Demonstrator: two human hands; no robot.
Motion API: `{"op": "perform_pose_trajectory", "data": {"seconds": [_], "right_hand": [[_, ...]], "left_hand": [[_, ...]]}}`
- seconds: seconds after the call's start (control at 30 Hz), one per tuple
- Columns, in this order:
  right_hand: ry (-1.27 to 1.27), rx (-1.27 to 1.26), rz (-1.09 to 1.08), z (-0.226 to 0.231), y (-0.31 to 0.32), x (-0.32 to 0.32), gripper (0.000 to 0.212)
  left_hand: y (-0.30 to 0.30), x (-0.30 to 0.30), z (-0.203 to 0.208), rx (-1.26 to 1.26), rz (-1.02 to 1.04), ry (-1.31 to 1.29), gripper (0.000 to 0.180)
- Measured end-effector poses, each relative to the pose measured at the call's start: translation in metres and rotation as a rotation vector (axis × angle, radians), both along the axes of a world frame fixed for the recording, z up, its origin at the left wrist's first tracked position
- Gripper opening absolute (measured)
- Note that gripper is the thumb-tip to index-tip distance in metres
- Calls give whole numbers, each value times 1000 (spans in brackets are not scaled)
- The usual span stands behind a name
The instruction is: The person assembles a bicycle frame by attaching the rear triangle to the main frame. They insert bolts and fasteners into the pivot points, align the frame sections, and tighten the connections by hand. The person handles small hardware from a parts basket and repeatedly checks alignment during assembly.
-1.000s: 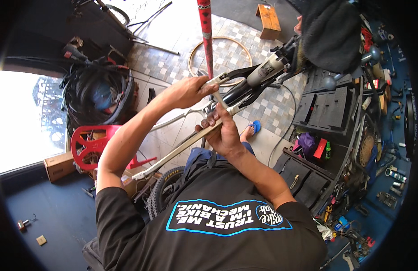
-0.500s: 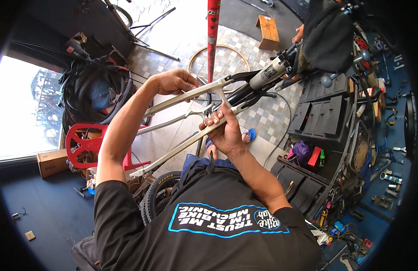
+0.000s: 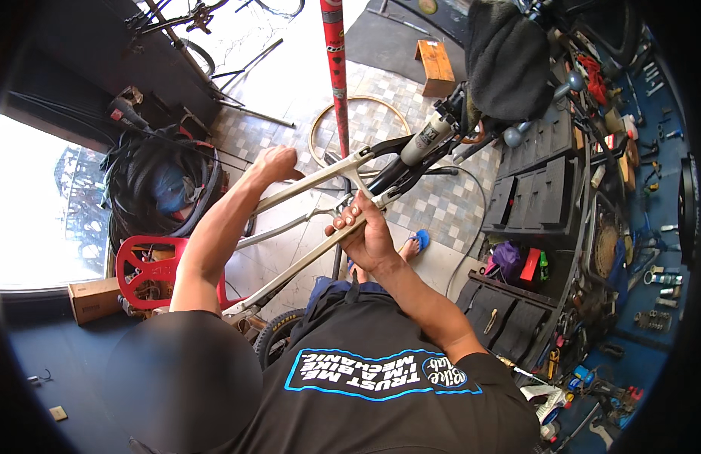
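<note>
A pale silver bike frame's rear end [image 3: 314,180] slants across in front of me, its two long arms running down to the left. My right hand [image 3: 368,238] is closed around the nearer arm [image 3: 305,261], just below the cross-brace, thumb up along it. Beside the farther arm, my left hand [image 3: 273,164] is raised with its fingers curled under; whatever they may hold is hidden. A grey rear shock [image 3: 426,142] sits to the upper right of both hands. Beyond it is the dark fabric-covered saddle [image 3: 509,60].
A red pole [image 3: 337,76] rises beyond the frame, near a tan hoop [image 3: 314,132] on the tiles. Coiled black tyres [image 3: 123,189] and a red plastic piece [image 3: 131,274] lie left. Black drawers [image 3: 528,197] and a tool wall [image 3: 661,212] stand right. A wooden stool [image 3: 435,68] is farther off.
My left hand has drawn back left along the farther arm, away from the brace, and its fingers have curled under. My right hand keeps its hold. The view has shifted slightly.
</note>
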State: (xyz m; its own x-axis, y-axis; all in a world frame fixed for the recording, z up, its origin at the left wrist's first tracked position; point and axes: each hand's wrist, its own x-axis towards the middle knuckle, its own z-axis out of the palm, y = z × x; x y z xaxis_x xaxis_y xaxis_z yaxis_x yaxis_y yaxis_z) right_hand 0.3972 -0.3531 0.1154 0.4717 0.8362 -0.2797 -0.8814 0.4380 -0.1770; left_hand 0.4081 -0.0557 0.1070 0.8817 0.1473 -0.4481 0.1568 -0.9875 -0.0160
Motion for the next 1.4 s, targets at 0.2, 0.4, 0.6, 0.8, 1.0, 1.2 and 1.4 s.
{"op": "perform_pose_trajectory", "data": {"seconds": [0.2, 0.4, 0.6, 0.8, 1.0, 1.2, 1.4], "right_hand": [[-42, -55, 11, -22, 3, -2, 34], [8, -100, -9, -11, 5, -4, 25], [107, -143, -13, 7, 7, -7, 23], [209, -51, 16, 17, 6, -6, 27], [313, -57, 61, 4, 2, -16, 28], [269, -71, 75, 0, 0, -18, 29], [271, -92, 53, 14, 5, -19, 29]], "left_hand": [[-20, 8, 33, -1076, 497, 1, 60], [-83, 12, 65, -1091, 336, 15, 63], [-91, 18, 86, -1012, 346, 89, 64], [-96, 24, 100, -856, 334, 160, 62], [-103, 20, 89, -914, 477, 296, 56], [-99, 10, 83, -966, 521, 265, 63], [-102, 12, 104, -869, 466, 232, 62]]}}
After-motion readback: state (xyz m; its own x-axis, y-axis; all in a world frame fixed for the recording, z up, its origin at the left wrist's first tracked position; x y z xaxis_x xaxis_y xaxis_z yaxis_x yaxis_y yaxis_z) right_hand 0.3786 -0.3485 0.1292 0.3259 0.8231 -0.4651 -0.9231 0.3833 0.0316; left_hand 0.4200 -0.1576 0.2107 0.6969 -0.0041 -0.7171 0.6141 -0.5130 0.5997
